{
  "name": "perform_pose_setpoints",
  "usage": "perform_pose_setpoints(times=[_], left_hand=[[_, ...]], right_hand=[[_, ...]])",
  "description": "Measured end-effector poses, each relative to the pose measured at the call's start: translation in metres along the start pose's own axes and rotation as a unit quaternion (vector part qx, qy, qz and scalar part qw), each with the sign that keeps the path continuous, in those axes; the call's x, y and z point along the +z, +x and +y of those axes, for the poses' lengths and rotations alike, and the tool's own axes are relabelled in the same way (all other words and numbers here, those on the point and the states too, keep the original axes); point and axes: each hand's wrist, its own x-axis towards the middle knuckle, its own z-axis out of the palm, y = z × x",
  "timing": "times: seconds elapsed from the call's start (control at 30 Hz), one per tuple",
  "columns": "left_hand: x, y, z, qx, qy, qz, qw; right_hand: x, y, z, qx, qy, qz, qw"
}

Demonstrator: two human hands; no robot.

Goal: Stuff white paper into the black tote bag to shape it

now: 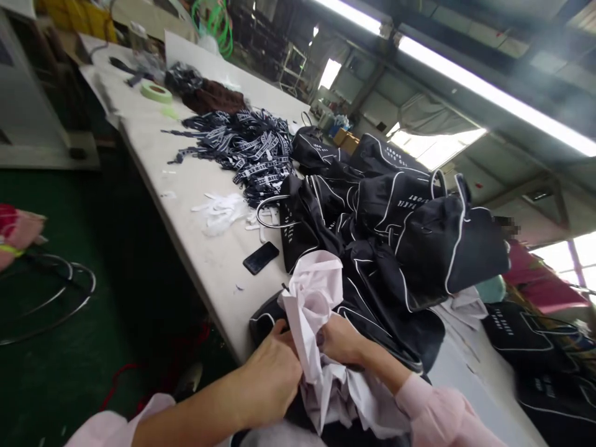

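Note:
Crumpled white paper (316,292) stands up out of a black bag (267,316) with white piping, right in front of me at the table's near edge. My left hand (277,372) is closed at the paper's left side, by the bag; its fingertips are hidden, so what it grips does not show. On the other side, my right hand (342,340) is closed with its fingers curled into the paper. More of the sheet hangs in loose folds below both wrists.
Several black bags (419,236) with white lettering are heaped beyond my hands. A phone (261,257), white gloves (223,212), a pile of printed straps (251,146) and a tape roll (156,92) lie along the white table (181,205). Further bags (507,329) are at right.

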Motion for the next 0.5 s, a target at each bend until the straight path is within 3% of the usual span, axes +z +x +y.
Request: perform_pose_setpoints(times=[0.13, 0.23, 0.33, 0.43, 0.5], left_hand=[[-0.003, 0.004, 0.007, -0.035, -0.090, -0.007, 0.995], [0.003, 0.018, 0.012, -0.053, -0.159, 0.024, 0.986], [0.011, 0.031, 0.018, -0.019, -0.205, 0.037, 0.978], [0.017, 0.040, 0.022, 0.042, -0.232, 0.065, 0.970], [0.019, 0.045, 0.021, 0.064, -0.241, 0.097, 0.963]], right_hand=[[-0.050, -0.056, 0.000, -0.082, 0.226, -0.092, 0.966], [-0.063, -0.084, 0.004, -0.112, 0.247, -0.133, 0.953], [-0.049, -0.085, 0.016, -0.082, 0.263, -0.078, 0.958], [-0.025, -0.067, 0.028, -0.071, 0.316, -0.031, 0.946], [-0.010, -0.051, 0.031, -0.080, 0.296, 0.004, 0.952]])
